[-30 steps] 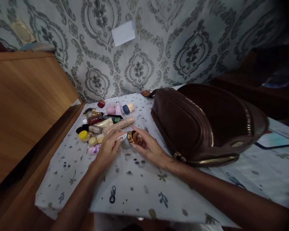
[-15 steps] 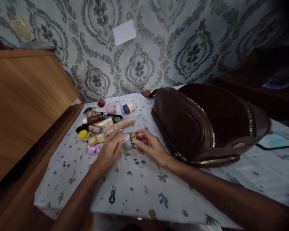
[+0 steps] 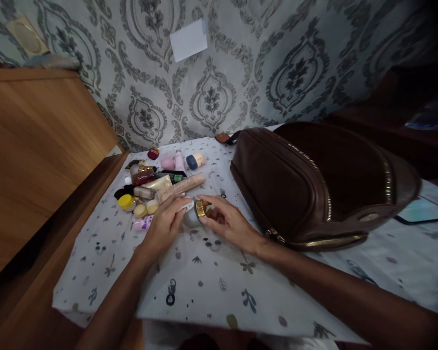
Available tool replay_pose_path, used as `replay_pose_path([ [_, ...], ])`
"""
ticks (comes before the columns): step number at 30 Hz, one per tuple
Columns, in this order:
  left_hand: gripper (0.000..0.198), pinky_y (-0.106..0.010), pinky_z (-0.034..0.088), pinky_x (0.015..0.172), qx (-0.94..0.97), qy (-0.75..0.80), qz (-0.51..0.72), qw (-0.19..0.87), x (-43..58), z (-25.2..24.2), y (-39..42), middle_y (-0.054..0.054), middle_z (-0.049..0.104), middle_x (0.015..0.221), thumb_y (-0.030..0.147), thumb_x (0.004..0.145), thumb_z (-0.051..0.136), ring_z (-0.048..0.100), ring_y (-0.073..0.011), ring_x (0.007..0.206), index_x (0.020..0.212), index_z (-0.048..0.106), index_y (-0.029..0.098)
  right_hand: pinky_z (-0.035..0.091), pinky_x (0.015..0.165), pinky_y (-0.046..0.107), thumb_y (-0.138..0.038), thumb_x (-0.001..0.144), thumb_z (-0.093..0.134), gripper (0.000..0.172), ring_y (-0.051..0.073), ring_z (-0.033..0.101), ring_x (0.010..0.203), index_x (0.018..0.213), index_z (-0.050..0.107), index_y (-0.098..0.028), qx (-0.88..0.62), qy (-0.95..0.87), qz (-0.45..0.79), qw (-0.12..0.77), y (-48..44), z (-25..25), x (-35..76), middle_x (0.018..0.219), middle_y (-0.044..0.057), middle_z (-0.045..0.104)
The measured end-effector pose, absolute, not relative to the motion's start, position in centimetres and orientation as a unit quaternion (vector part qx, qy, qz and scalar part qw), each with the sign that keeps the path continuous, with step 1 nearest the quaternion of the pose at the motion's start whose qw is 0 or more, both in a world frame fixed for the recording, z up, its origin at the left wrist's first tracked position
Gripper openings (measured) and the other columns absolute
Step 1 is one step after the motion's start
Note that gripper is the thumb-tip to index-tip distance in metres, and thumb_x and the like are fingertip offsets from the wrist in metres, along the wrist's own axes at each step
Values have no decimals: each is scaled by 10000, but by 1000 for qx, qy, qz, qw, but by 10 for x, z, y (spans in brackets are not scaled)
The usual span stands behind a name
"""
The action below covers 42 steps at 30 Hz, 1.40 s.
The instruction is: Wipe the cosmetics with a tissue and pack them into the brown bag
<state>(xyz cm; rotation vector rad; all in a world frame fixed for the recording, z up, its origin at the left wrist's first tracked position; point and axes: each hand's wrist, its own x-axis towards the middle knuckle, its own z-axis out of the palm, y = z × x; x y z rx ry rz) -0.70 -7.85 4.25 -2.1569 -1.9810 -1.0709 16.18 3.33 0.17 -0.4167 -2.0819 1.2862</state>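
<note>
**Gold-banded jar (image 3: 193,217) was shifted slightly toward the left hand (image 3: 165,218) since half a second earlier**

Over the same interval, the fingers of the right hand (image 3: 229,218) were spread a little wider. The hands were held apart, with the jar between them, above the middle of a white tablecloth (image 3: 262,291) printed with leaves. Its gold band was clasped between the right thumb and forefinger. Inside the left fingertips a small white item (image 3: 187,206) was pinched, just beside the jar's grayish body; whether the two were touching could not be told.

Beyond and to the left, cosmetics were laid in a loose cluster: a long beige tube (image 3: 182,188), a yellow-lidded jar (image 3: 126,202), a purple-patterned pink tube (image 3: 142,223) and, farther back, a navy-capped bottle (image 3: 196,160). To the right, a dark brown leather bag (image 3: 270,170) was set with its gold zipper open. Past it, a device with a lit screen (image 3: 428,210) was partly covered by the bag. Patterned gray wallpaper (image 3: 211,99) was seen behind.
</note>
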Motion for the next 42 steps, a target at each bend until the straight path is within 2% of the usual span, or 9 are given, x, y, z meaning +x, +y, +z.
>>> replay_pose_path([
  [7,254,-382,494,990,-715,-606,-346,42,-3,37,-77,-99,662,1144,161,969,455,594,-215,1152,1138,643,172,451,617,287,-479,875,596,360,147,518,660,1108,557,-207,-228,-787,487,302,35,3,163,816,5,602],
  [14,249,-400,497,992,-692,-629,-352,37,-6,37,-78,-90,663,1154,161,960,475,604,-220,1141,1142,641,190,484,662,316,-346,816,651,553,127,540,665,1337,486,-259,-197,-781,493,330,34,-1,160,1128,65,586],
  [16,248,-399,497,993,-688,-634,-352,34,-7,36,-79,-88,664,1153,165,959,479,606,-220,1140,1144,642,193,485,683,322,-329,820,638,507,125,543,675,1304,506,-253,-188,-785,489,331,34,-1,160,1150,69,580],
  [20,258,-410,488,1009,-698,-622,-351,50,-5,34,-80,-103,652,1181,155,961,465,590,-226,1169,1149,641,178,452,630,296,-435,842,621,416,139,540,647,1183,526,-214,-217,-782,495,309,34,4,162,903,24,625],
  [23,263,-411,493,1003,-710,-610,-348,58,-2,33,-79,-104,655,1167,147,963,452,589,-226,1169,1147,638,180,423,583,280,-534,863,568,378,155,542,618,1052,517,-211,-249,-777,505,283,34,9,164,695,-24,575],
  [27,258,-403,499,996,-709,-611,-348,50,-1,35,-78,-105,654,1159,144,963,451,595,-223,1165,1138,637,178,452,612,295,-527,871,562,336,161,574,668,982,508,-215,-252,-782,489,293,32,8,163,780,2,612],
  [33,248,-417,500,994,-692,-624,-360,36,-5,34,-78,-89,664,1148,169,960,468,601,-228,1152,1136,641,193,498,693,312,-343,792,669,474,178,610,831,1225,513,-226,-210,-779,480,344,31,-1,158,1120,73,603],
  [39,281,-435,491,1015,-702,-617,-352,51,-2,30,-79,-101,641,1200,164,963,448,586,-232,1177,1168,637,200,437,586,283,-488,824,637,429,143,530,636,1126,497,-216,-247,-768,501,314,35,0,160,825,-3,612],
  [42,289,-448,492,1013,-710,-609,-347,61,0,28,-79,-118,620,1225,152,963,445,582,-231,1181,1180,631,198,427,572,288,-547,846,593,426,148,524,622,1081,481,-210,-269,-764,504,300,37,1,161,786,-5,608],
])
